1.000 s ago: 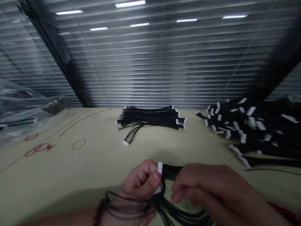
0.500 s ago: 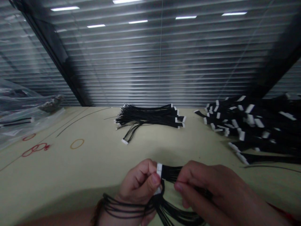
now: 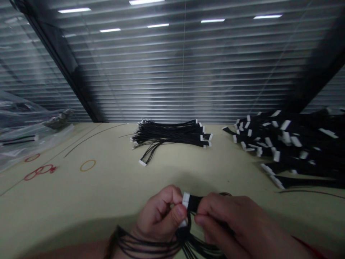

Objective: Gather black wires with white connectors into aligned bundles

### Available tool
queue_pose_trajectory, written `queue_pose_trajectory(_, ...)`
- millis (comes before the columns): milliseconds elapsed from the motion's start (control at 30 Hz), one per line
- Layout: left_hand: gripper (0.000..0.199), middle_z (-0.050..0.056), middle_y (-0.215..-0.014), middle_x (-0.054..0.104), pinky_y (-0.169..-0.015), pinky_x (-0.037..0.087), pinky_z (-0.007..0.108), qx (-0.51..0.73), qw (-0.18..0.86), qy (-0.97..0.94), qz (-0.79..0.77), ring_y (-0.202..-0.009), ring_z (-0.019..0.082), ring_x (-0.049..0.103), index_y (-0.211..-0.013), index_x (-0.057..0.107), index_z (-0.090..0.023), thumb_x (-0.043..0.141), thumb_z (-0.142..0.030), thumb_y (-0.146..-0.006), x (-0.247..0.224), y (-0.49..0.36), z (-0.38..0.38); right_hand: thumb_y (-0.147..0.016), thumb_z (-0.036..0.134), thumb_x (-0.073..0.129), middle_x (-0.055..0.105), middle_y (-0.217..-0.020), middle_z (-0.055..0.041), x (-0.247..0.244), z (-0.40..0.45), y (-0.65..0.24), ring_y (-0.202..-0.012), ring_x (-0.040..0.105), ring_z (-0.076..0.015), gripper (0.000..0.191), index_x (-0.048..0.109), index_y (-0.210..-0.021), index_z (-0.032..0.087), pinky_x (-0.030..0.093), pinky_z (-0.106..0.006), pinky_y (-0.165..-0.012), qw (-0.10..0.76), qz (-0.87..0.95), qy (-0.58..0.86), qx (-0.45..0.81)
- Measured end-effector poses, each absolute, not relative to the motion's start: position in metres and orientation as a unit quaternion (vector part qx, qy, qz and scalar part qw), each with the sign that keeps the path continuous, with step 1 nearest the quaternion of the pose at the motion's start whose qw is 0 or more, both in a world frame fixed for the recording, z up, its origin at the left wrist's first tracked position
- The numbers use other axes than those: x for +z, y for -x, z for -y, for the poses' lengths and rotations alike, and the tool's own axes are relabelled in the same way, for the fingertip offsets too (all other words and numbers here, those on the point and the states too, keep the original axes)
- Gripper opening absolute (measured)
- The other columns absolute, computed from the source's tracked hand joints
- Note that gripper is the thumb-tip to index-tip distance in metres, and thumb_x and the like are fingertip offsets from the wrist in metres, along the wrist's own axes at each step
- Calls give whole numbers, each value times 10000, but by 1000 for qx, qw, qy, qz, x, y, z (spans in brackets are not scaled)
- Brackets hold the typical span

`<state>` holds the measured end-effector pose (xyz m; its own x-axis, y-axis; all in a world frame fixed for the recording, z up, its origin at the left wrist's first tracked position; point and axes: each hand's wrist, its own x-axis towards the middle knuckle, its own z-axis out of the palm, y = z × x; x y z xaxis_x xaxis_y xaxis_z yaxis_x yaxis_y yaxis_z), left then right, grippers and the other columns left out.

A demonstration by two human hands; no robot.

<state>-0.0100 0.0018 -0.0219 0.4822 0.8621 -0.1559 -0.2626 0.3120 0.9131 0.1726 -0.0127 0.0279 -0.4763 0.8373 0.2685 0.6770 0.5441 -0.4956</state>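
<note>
My left hand (image 3: pixel 159 216) pinches a white plastic connector (image 3: pixel 185 200) between thumb and fingers. Black wires (image 3: pixel 194 203) run from that connector into my right hand (image 3: pixel 229 225), whose fingers close on them just beside it. More of the wire bundle hangs below the hands, and some strands loop around my left wrist (image 3: pixel 142 244). Much of the connector's lower end is hidden by my left thumb.
A bundle of black wires with white connectors (image 3: pixel 169 133) lies ahead on the pale green table (image 3: pixel 107 194). A larger heap of similar harnesses (image 3: pixel 285 144) lies to the right. Rubber bands (image 3: pixel 87 165) and a plastic bag (image 3: pixel 21 126) are on the left.
Both hands have moved slightly lower, and my right hand has closed in on the wires next to the connector. Less of the black wire shows between my hands.
</note>
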Motion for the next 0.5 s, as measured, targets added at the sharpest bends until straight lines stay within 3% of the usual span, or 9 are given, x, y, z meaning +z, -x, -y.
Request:
queue_pose_trajectory(100, 355, -85, -552, 476, -249, 263, 126, 370, 738, -464, -321, -255, 5, 320, -770, 430, -205, 603, -515, -774, -29, 6, -6, -821, 224, 495, 617, -722, -33, 34, 11, -176, -634, 579, -182, 90, 571, -795, 183, 425, -293, -548, 281, 847, 444, 73)
queue_pose_trajectory(200, 391, -101, -525, 456, -248, 272, 149, 344, 695, -535, -336, -241, 19, 282, -779, 381, -227, 508, -596, -788, -34, 0, -11, -752, 264, 591, 620, -1013, -97, 38, 1, -182, -921, 574, -239, 293, 600, -1023, 152, 449, -362, -767, 286, 839, 433, 162)
queue_pose_trajectory(267, 384, -65, -551, 495, -320, 374, 197, 332, 618, -609, -370, -319, 67, 407, -757, 408, -220, 448, -598, -810, -27, -1, -12, -774, 233, 574, 660, -855, -48, 37, -12, -186, -773, 603, -173, 154, 658, -877, 155, 459, -272, -681, 242, 834, 409, 280)
queue_pose_trajectory(300, 357, -25, -600, 549, -404, 439, 230, 329, 571, -645, -388, -426, 107, 508, -758, 453, -209, 453, -561, -821, -19, 1, -11, -802, 220, 546, 645, -696, -14, 37, -20, -189, -628, 582, -129, 150, 659, -727, 155, 439, -226, -587, 227, 830, 399, 317)
queue_pose_trajectory(333, 311, 29, -712, 615, -531, 491, 266, 328, 535, -670, -397, -602, 154, 592, -762, 509, -198, 491, -504, -819, -6, 5, -8, -833, 215, 509, 603, -574, 5, 37, -28, -192, -519, 535, -99, 267, 629, -604, 151, 405, -203, -517, 231, 826, 396, 330)
queue_pose_trajectory(400, 234, 102, -1062, 657, -769, 485, 327, 281, 446, -745, -408, -964, 242, 590, -950, 621, -201, 609, -332, -755, 27, 19, -1, -878, 253, 471, 614, -588, -4, 43, -41, -202, -544, 548, -99, 338, 637, -604, 146, 414, -204, -541, 285, 806, 404, 325)
queue_pose_trajectory(433, 253, 102, -1097, 664, -812, 465, 343, 247, 402, -783, -405, -1016, 274, 578, -934, 664, -210, 660, -283, -692, 47, 30, 4, -891, 288, 466, 644, -662, -17, 48, -46, -207, -620, 582, -114, 324, 660, -672, 148, 442, -220, -604, 324, 793, 405, 320)
queue_pose_trajectory(500, 168, 35, -851, 737, -691, 477, 273, 215, 402, -819, -349, -812, 243, 645, -764, 723, -246, 727, -256, -597, 84, 55, 12, -891, 357, 484, 678, -816, -35, 61, -49, -218, -795, 619, -149, 282, 680, -818, 168, 468, -270, -758, 404, 765, 393, 311)
